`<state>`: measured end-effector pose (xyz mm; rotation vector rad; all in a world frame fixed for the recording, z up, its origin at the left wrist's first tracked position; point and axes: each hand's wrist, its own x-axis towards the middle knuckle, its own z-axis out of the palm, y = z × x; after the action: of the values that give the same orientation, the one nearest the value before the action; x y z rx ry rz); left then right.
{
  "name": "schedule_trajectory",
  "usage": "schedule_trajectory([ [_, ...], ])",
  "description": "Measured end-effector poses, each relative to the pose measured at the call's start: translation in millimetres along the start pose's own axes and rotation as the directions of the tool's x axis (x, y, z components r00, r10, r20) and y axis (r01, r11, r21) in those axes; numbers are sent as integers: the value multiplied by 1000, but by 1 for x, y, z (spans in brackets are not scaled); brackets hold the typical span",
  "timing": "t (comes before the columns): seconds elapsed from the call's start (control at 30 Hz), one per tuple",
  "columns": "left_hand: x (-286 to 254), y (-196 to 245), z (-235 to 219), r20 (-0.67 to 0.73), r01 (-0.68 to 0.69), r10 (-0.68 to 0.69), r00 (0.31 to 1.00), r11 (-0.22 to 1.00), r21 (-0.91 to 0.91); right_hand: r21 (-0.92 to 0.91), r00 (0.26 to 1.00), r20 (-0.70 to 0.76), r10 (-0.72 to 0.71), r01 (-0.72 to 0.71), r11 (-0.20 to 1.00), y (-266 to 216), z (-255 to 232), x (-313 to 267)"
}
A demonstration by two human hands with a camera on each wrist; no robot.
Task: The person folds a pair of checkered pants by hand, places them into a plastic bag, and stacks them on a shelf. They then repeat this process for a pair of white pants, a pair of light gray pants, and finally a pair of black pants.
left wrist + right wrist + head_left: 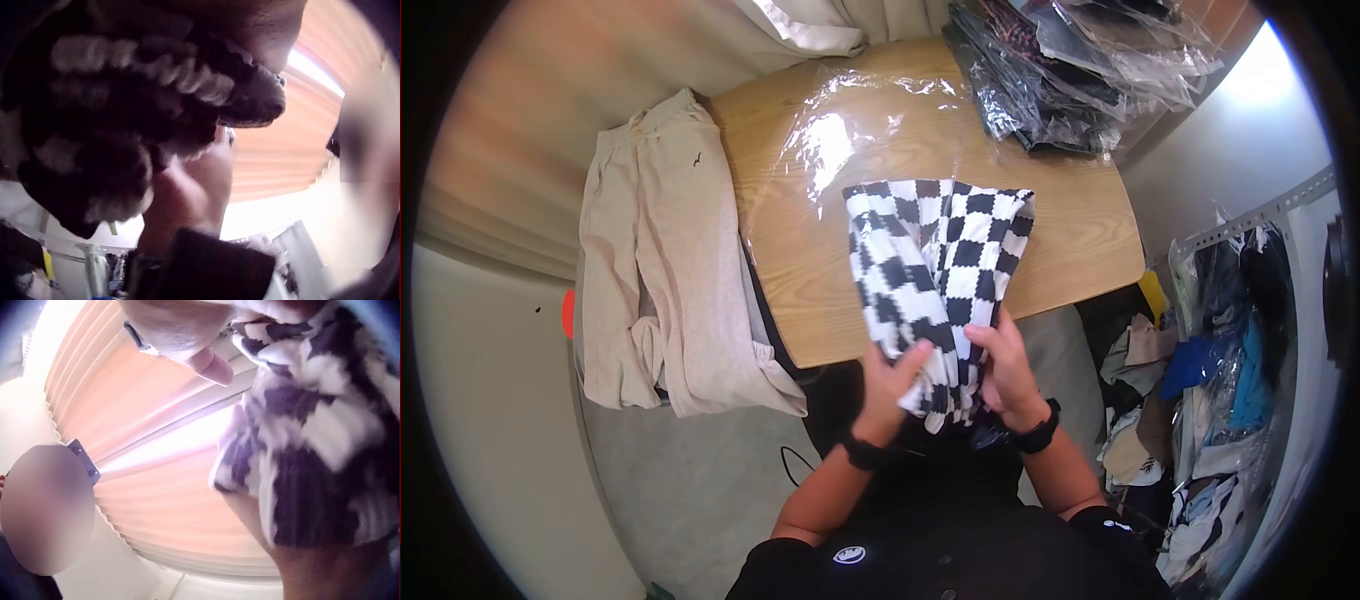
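A black-and-white checkered cloth garment (970, 240) hangs in folds between both hands, its far end over the wooden table (1080, 240). My left hand (890, 385) grips the near left side, thumb on top. On the near right side my right hand (1007, 375) holds the cloth, thumb over it, fingers partly hidden beneath. Bunched checkered fabric (125, 125) fills much of the left wrist view. In the right wrist view the checkered cloth (325, 444) hangs at the right, with a hand (181, 331) at the top.
Beige trousers (665, 250) lie over the table's left side. Clear plastic film (870, 120) lies beyond the cloth. A pile of bagged garments (1050, 90) sits at the back right. Clothes (1140, 400) and a rack with bagged items (1240, 340) stand at the right. Curtains (510, 150) hang at the left.
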<state>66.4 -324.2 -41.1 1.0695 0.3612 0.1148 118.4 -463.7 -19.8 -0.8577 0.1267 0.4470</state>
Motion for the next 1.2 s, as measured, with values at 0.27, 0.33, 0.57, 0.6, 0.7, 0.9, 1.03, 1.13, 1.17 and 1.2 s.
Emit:
schedule_trajectory([
  [0.27, -33, 18, 33, 713, -697, 151, 685, 420, 580, -264, 1000, -10, -11, 8, 965, -8, -11, -26],
  [0.33, -36, 32, 28, 793, -689, -15, 609, 485, 539, -320, 992, -119, 41, -78, 944, -8, -34, -35],
  [0.57, 33, 119, -11, 564, -661, 357, 745, 275, 699, -588, 990, -84, -110, 40, 808, -29, -75, -79],
  [0.6, 54, 125, -23, 593, -683, 354, 723, 237, 691, -612, 989, -64, -130, 64, 788, -33, -77, -82],
  [0.7, 110, 125, -48, 548, -552, 387, 741, -112, 826, -669, 996, 22, -83, 76, 740, -40, -83, -89],
  [0.9, 164, 121, -76, 488, -461, 85, 869, -222, 859, -695, 971, 237, 37, 143, 704, -32, -70, -82],
  [1.03, 141, 116, -64, 503, -432, 147, 852, -347, 832, -768, 909, 406, 97, 282, 575, -41, -51, -67],
  [1.13, 121, 118, -53, 429, -389, 71, 900, -311, 867, -695, 813, 577, 79, 438, 570, -41, -32, -59],
  [1.17, 120, 116, -56, 396, -375, 77, 915, -204, 905, -669, 784, 616, 77, 469, 577, -40, -28, -58],
  [1.2, 114, 118, -53, 373, -362, 64, 926, -135, 922, -640, 753, 653, 76, 496, 586, -38, -24, -57],
])
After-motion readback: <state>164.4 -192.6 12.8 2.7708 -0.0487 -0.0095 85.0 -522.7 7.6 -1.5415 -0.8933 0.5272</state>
